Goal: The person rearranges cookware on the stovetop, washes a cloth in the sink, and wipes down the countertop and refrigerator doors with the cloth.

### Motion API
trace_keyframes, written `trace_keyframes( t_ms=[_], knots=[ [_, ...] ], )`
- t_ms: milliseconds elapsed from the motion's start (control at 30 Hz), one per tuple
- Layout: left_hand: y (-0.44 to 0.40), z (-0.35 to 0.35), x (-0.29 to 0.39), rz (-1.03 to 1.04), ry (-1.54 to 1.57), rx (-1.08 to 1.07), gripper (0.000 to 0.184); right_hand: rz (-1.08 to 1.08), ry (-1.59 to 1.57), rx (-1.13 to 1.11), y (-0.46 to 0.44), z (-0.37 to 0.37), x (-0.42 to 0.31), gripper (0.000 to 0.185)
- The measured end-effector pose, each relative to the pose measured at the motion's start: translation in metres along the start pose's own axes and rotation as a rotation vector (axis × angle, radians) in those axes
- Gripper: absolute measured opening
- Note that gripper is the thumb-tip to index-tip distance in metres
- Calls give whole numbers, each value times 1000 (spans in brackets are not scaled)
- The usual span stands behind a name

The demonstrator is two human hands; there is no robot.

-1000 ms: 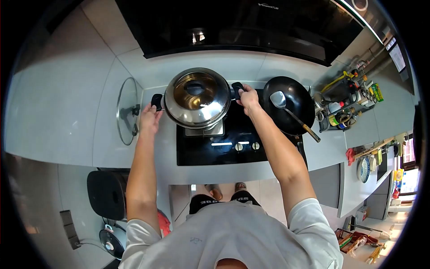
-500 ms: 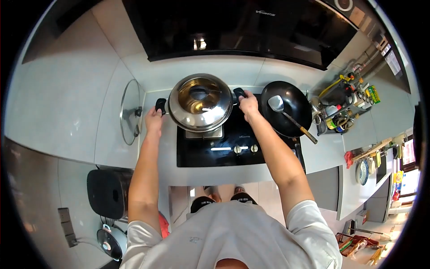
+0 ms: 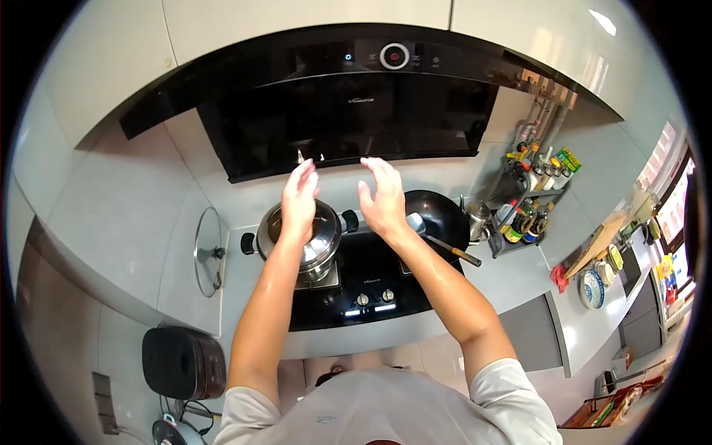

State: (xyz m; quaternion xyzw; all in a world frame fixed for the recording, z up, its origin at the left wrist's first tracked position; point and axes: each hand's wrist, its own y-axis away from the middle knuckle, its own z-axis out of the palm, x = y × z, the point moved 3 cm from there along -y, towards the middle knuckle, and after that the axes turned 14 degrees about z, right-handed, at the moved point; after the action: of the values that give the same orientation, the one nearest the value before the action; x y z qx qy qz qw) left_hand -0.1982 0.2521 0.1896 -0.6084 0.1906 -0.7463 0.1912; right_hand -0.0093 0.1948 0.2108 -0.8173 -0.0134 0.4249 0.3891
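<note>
Both hands are raised in front of the range hood, palms facing each other. My left hand [image 3: 300, 204] is open and empty, over the lidded steel pot [image 3: 322, 241], hiding part of its lid. My right hand [image 3: 383, 199] is also open and holds nothing; it is between the pot and the black wok [image 3: 437, 215]. The pot stands on the left side of the black gas stove [image 3: 356, 297], black handles on both sides. A spatula [image 3: 456, 252] rests in the wok with its handle over the rim.
The black range hood [image 3: 356, 111] spans the wall above. A glass lid [image 3: 208, 252] leans at the left wall. A rack of bottles [image 3: 530, 208] stands right of the wok. Farther right are a patterned bowl [image 3: 591, 289] and a red cloth [image 3: 558, 278].
Both hands have let go of the pot's handles, opened and risen above the stove. The view has tilted up, showing more of the range hood and its control panel.
</note>
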Motion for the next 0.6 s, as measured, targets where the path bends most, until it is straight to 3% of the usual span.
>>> trace_keyframes(
  t_ms=[167,267,333,400,600],
  knots=[
    [-24,73,72,-94,440,-4,47,-479,168,285,-32,-53,-87,35],
    [-45,83,71,-16,566,-72,41,-642,294,396,-47,-62,-117,32],
    [-48,86,77,50,578,-154,39,-671,330,437,-57,-64,-132,23],
    [-42,88,84,3,564,-79,42,-687,365,466,-66,-62,-139,16],
    [-31,77,81,-48,480,6,39,-617,476,341,-76,-58,-146,19]
  ],
)
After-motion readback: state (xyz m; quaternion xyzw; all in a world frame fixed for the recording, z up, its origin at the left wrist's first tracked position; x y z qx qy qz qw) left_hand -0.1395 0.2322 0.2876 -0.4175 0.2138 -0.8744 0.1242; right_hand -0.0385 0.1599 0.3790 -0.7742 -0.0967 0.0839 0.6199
